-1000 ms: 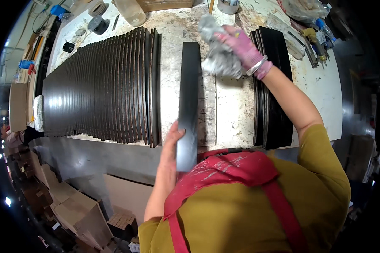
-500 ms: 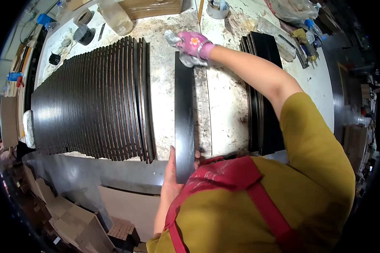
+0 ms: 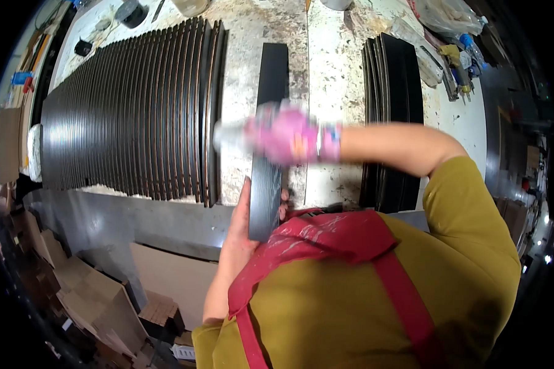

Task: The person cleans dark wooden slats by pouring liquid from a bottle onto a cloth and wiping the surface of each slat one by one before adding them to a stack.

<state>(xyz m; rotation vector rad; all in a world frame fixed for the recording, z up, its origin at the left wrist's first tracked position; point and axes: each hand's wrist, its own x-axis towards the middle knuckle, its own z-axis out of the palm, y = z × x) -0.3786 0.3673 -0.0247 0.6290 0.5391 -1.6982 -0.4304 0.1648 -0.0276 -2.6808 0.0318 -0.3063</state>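
Bare left hand [image 3: 240, 226] clasps the near end of a long, narrow, flat black board [image 3: 266, 194], thumb along its left edge and fingertips [image 3: 284, 203] showing past its right. From that grip the board's long axis runs away from the body over a stained white worktable [image 3: 338, 98], its far end leaning slightly to the right. Ahead of the left hand, the right hand [image 3: 289, 136], in a pink glove with a flower design, crosses the board's middle, closed around a crumpled pale grey cloth [image 3: 231, 138] that juts beyond the left edge; blur hides the separate fingers and whether cloth and board touch. A bare right forearm [image 3: 381, 144] enters from the right, nearly square to the board's axis, so the left hand is nearer the near end and the right hand nearer the far one. Just behind the grip is a smeared red fabric apron [image 3: 326, 237]. To its left, a long row of dark, brown-edged boards [image 3: 135, 117] stands closely packed; well to its right, a smaller stack of black boards [image 3: 403, 80] sits partly hidden by the forearm.
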